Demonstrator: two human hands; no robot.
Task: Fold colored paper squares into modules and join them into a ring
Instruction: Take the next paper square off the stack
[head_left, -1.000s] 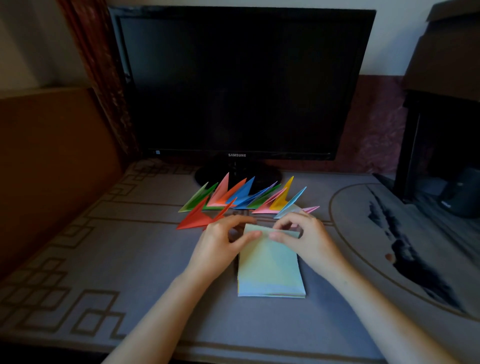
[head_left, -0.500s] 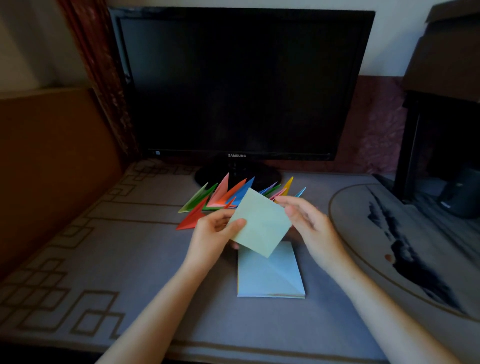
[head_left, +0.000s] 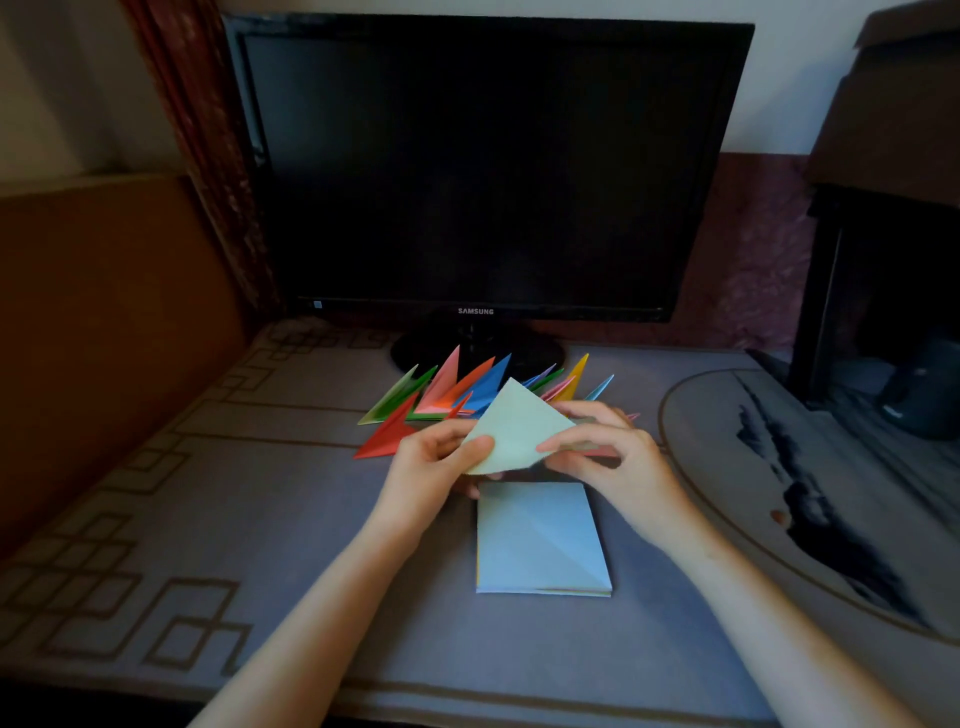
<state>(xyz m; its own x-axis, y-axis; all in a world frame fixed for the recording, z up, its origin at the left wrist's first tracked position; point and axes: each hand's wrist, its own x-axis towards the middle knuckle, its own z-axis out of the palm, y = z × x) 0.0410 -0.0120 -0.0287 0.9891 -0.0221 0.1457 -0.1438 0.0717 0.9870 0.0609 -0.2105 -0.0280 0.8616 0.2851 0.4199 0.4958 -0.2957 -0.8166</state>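
Fingers (head_left: 475, 448) of the left hand (head_left: 426, 473) are being pinched onto the left corner of a pale green paper square (head_left: 519, 428), the thumb lying on its near face. The fingers (head_left: 558, 442) of the right hand (head_left: 618, 460) are gripping the right corner in a matching pinch. The square is being held on the diagonal, one corner pointing up. It is clear of the bench (head_left: 234, 519) and just above the far edge of the stack of unfolded squares (head_left: 540, 540), whose top sheet is light blue. The held sheet is looking flat; whether any crease is already in it cannot be told.

The step in hand is judged to be the first fold of a fresh module. For it to be done well, opposite corners are best being brought together exactly before any crease is pressed. The sheet should then be laid on the bench so that the fold can be run flat from the middle outward. Only a light pinch is being called for, since thin paper is easily dented or skewed.

Behind the hands, a fan of finished modules (head_left: 457, 389) in green, pink, orange, blue, yellow and red is lying on the bench, before the foot of a dark monitor (head_left: 483, 166). No ring is being joined yet.
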